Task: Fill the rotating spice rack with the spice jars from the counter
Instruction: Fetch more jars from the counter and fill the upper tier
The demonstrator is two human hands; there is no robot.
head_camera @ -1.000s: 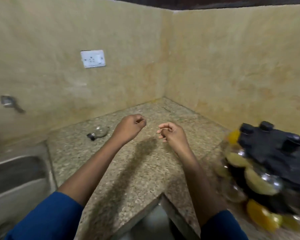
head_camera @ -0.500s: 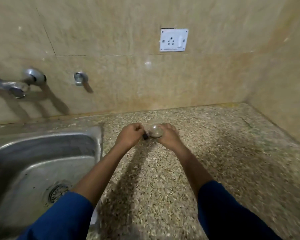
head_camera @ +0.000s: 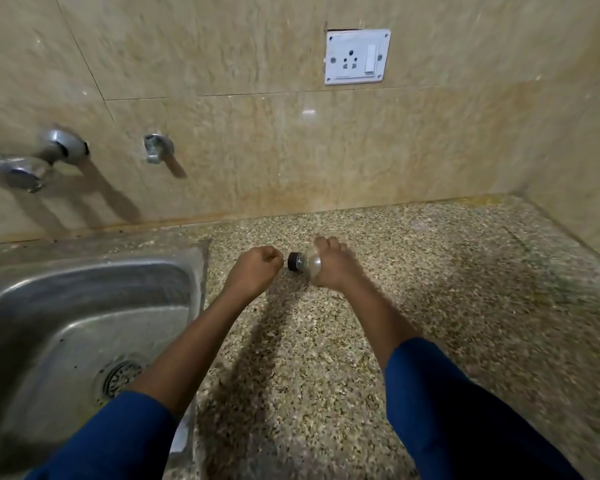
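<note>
A small clear spice jar [head_camera: 309, 263] with a black cap [head_camera: 294, 262] lies on its side on the speckled counter [head_camera: 430, 306], cap pointing left. My right hand [head_camera: 333, 265] grips the jar's clear body from the right. My left hand [head_camera: 257, 270] is curled into a loose fist just left of the cap, fingertips close to it; whether they touch it is unclear. The spice rack is out of view.
A steel sink [head_camera: 84, 323] with a drain sits left of the hands. Above it on the tiled wall are a tap [head_camera: 25, 164] and a valve handle [head_camera: 158, 150]. A white socket [head_camera: 357, 57] is on the wall. The counter's corner lies at right.
The view swung left from the rack to the sink side. Both hands reached the jar lying on the counter, and my right hand has taken hold of it.
</note>
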